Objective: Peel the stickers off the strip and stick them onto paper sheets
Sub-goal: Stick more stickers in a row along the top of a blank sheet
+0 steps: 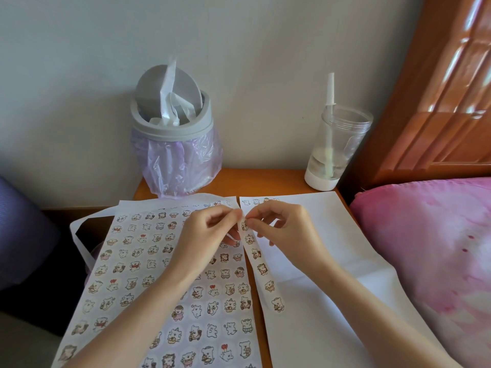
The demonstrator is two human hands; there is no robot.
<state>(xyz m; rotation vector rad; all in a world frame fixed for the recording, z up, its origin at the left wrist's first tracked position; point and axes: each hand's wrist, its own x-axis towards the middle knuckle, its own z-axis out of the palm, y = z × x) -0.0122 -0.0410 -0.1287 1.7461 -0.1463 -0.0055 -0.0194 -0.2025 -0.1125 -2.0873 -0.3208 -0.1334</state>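
A narrow sticker strip [261, 269] with several small bear stickers hangs from my hands over the gap between two paper sheets. My left hand [210, 232] pinches the strip's top end with thumb and forefinger. My right hand [276, 224] pinches at the topmost sticker on the same end, fingertips almost touching the left ones. The left paper sheet [148, 277] is covered with rows of stuck bear stickers. The right paper sheet [329, 261] is mostly blank, with a few stickers along its top left edge.
A grey swing-lid bin [172, 120] with a purple liner stands at the back of the wooden table [265, 179]. A clear tumbler [337, 147] with a straw stands at the back right. A pink pillow [430, 248] lies to the right.
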